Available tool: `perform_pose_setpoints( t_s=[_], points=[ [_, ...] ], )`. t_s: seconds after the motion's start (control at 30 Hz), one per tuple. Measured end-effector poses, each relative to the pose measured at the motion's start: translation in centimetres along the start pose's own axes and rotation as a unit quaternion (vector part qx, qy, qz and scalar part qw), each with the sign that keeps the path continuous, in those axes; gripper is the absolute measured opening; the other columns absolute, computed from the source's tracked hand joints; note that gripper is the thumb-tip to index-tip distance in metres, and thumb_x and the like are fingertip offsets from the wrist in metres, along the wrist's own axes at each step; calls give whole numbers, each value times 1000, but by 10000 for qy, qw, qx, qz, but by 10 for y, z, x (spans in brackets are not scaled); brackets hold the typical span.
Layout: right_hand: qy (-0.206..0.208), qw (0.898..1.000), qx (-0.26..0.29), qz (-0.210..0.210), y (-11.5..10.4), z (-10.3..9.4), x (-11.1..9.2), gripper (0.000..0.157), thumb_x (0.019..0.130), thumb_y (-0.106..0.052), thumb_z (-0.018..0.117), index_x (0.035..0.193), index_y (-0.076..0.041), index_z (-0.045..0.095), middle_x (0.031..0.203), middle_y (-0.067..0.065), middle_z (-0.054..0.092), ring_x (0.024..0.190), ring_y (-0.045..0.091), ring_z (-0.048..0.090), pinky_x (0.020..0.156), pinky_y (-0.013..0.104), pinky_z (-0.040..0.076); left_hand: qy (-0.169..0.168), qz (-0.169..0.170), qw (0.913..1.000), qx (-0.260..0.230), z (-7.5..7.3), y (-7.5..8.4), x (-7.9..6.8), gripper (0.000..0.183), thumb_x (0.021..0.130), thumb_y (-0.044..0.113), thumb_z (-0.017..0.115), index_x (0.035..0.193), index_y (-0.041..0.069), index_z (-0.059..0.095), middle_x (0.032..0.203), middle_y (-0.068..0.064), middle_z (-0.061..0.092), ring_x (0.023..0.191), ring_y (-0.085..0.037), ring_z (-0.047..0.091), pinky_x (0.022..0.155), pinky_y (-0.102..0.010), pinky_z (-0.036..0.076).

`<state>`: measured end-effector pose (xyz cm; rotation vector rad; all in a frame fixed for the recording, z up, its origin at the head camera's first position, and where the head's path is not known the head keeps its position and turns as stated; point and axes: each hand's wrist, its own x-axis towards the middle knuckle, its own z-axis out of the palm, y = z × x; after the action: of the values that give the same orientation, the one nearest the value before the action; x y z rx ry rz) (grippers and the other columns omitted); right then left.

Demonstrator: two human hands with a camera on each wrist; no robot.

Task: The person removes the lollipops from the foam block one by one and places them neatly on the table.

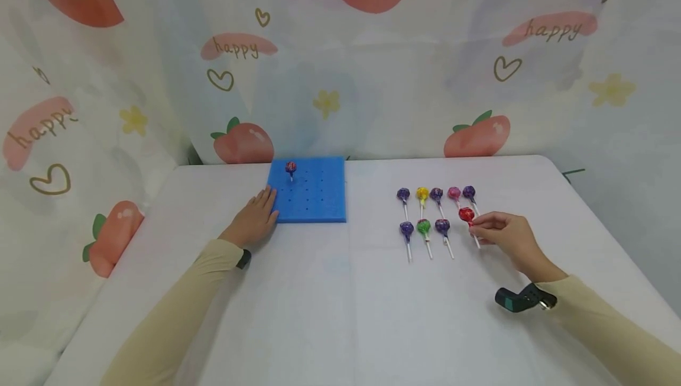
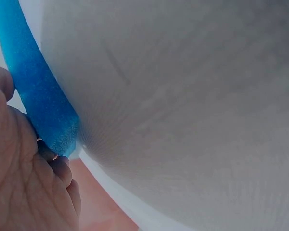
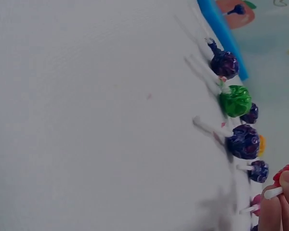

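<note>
My right hand (image 1: 508,238) pinches a red lollipop (image 1: 466,215) between thumb and fingers, its white stick pointing down toward me. In the right wrist view, that lollipop's stick (image 3: 273,193) pokes out past the thumb. My left hand (image 1: 254,219) rests at the left edge of a blue board (image 1: 330,211) with rows of small holes. The left wrist view shows its fingers against the board's side (image 2: 43,91). One dark red-and-purple lollipop (image 1: 290,167) stands upright in a hole near the board's upper left.
Several lollipops lie in two rows right of the board, among them a yellow one (image 1: 422,193), a pink one (image 1: 454,193), a green one (image 1: 423,227) and purple ones such as this front one (image 1: 407,229). A white cloth (image 1: 319,303) covers the table; a printed curtain (image 1: 383,78) hangs behind.
</note>
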<state>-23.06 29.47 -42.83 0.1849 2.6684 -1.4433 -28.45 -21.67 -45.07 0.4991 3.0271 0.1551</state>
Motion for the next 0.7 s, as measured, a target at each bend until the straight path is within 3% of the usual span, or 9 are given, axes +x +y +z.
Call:
perform_pose_setpoints(
  t_s=[0.23,0.7],
  points=[
    [-159,9986,-488,112,0,5,-3,38,85,-20,70,112,6,63,84,-2,71,66,2,60,61,17,54,-49,-54,10000,-15,-3,1,1,62,101,29,34,147,-7,14,156,-25,11,145,-39,13,118,-50,17],
    [-135,9981,-576,165,5,11,-1,34,85,-16,70,110,7,63,85,5,70,65,6,59,60,18,55,-125,-19,9999,-26,-3,1,2,61,101,29,31,147,-7,14,156,-25,11,145,-38,13,118,-49,16]
  ],
)
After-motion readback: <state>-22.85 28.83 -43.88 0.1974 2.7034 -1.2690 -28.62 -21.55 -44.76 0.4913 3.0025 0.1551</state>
